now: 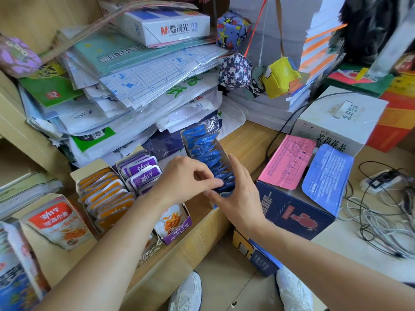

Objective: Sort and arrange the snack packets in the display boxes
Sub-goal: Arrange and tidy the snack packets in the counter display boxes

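Wood-grain counter (pixel 247 142) carries a row of open display boxes, with stationery piled behind them. Nearest, on the floor below the counter edge, a pair of white shoes (pixel 188 292) is seen.

At the near left, a box of red-labelled packets (pixel 56 221) stands filled. Beside it, the orange packets (pixel 105 194) are filed upright in their box in a fairly even row. Next to them, the purple packets (pixel 143 173) are likewise stood in line, though some are hidden by the left forearm. These boxes are judged to be sorted by colour already.

Work is centred on the blue packets (pixel 204 151), which fill their cardboard box (pixel 223 153) from the hands back toward the pile. The near end of this row is pinched by the left hand (pixel 186 178), its thumb and fingers curled onto the packets. The right hand (pixel 238 194) is held flat, fingers straight, against the near right side of the same row and grips nothing. The blue row looks uneven and tilted, so straightening it is judged to be what is left. No loose packets are seen on the counter.

To the right, a navy carton (pixel 292 212) bears a pink sheet (pixel 289 162) and a blue sheet (pixel 327 176). Farther back, a ream of paper (pixel 170 25) tops the pile.
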Motion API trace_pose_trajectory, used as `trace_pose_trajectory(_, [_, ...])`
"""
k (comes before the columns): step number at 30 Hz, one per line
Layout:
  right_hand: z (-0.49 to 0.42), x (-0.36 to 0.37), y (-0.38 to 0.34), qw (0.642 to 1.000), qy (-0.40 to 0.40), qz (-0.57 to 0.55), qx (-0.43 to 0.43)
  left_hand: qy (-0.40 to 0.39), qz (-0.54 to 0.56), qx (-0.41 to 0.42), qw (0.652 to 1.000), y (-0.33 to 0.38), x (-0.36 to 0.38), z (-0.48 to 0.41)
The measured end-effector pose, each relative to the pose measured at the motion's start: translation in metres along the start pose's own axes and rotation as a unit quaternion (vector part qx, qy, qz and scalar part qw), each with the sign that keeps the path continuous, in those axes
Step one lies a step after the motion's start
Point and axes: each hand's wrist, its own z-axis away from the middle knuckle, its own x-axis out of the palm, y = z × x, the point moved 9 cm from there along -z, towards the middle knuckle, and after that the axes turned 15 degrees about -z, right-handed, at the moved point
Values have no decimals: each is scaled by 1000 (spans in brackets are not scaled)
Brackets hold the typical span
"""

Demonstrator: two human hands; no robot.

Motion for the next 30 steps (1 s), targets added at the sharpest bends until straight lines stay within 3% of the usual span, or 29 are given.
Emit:
trace_pose_trajectory(5, [-3,-5,3,1000,4,-30,8,63,3,-21,998,-15,-22,1])
trace_pose_trajectory(13, [-10,-12,7,998,-51,-38,-15,-19,-78,41,996,1,2,4])
trace_pose_trajectory(20, [-14,-11,7,999,-43,9,-10,57,-183,65,979,15,-3,-2])
trace_pose_trajectory(26, [-14,-12,9,999,-41,-10,-7,83,-179,83,977,18,-3,-1])
trace_pose_trajectory(30, [-12,-10,6,998,-58,-25,-22,90,-120,55,987,10,-10,1])
